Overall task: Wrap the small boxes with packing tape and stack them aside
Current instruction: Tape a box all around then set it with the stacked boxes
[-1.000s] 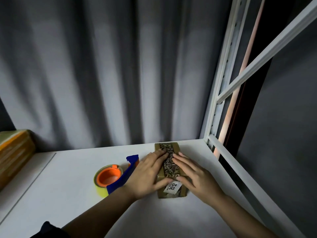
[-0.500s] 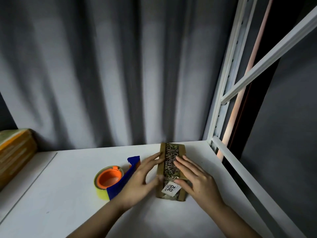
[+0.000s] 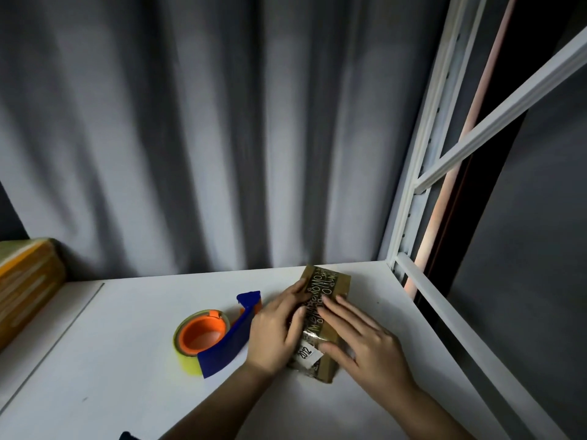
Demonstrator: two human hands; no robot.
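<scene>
A small brown box point(image 3: 330, 290) lies flat on the white shelf point(image 3: 127, 360), near the back right corner. A dark strip with pale letters runs along the top of the box, and a white sticker point(image 3: 307, 353) that says 2012 sits near the close end. Shiny clear tape covers part of the top. Both hands are on the box. The left hand point(image 3: 275, 331) lies against the left side of the box with its fingers straight and close together, and the fingertips point(image 3: 300, 285) touch the top edge. The right hand point(image 3: 365, 339) lies flat on top of the box with its fingers spread a little and pressed down, and its thumb point(image 3: 333, 348) points at the sticker. Neither hand curls around the box. Just beside the left hand stands a tape dispenser point(image 3: 228, 341) with a blue handle, and it holds a roll of yellowish clear tape point(image 3: 190, 360) around an orange middle point(image 3: 203, 333). The dispenser is close to the box but does not touch it. Far off at the left edge is a stack of brown boxes point(image 3: 25, 281) wrapped in tape. A gray curtain point(image 3: 206, 122) hangs behind the shelf, and a white metal frame point(image 3: 422, 173) stands on the right.
</scene>
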